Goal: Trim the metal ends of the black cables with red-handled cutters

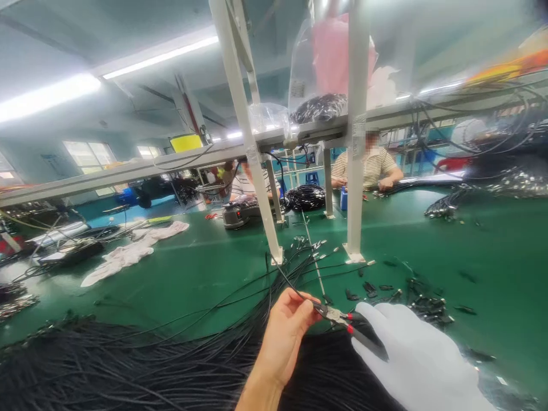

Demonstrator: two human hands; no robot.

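1. Sprawling across the near left of the green tabletop (pixel 205 251), the heap of black cables (pixel 107 365) lay in overlapping strands; one of these could have snagged your forearm and tugged the cable in your grasp out of line.

2. Your bare left hand (pixel 286 326) had its fingers pinched around a single black cable (pixel 293 289) near its end, held above the heap. A pinch too light on so slim a cable might have let it roll or slide under a pull.

3. The nose of the pliers (pixel 338 315) met that end just beside your left fingers; you could not tell from this view how firmly the metal tips gripped it. With bare skin so near, a slip of the tool could have nipped you, and too hard a squeeze might have crushed the end.

4. Your right hand (pixel 422 354), in a white glove, had its fingers closed around the spread handles. The glove might have dulled your feel for force, or been caught between them.

5. Farther right, loose black pieces (pixel 370 290) lay scattered; a careless sweep of your gloved hand could have knocked them about.
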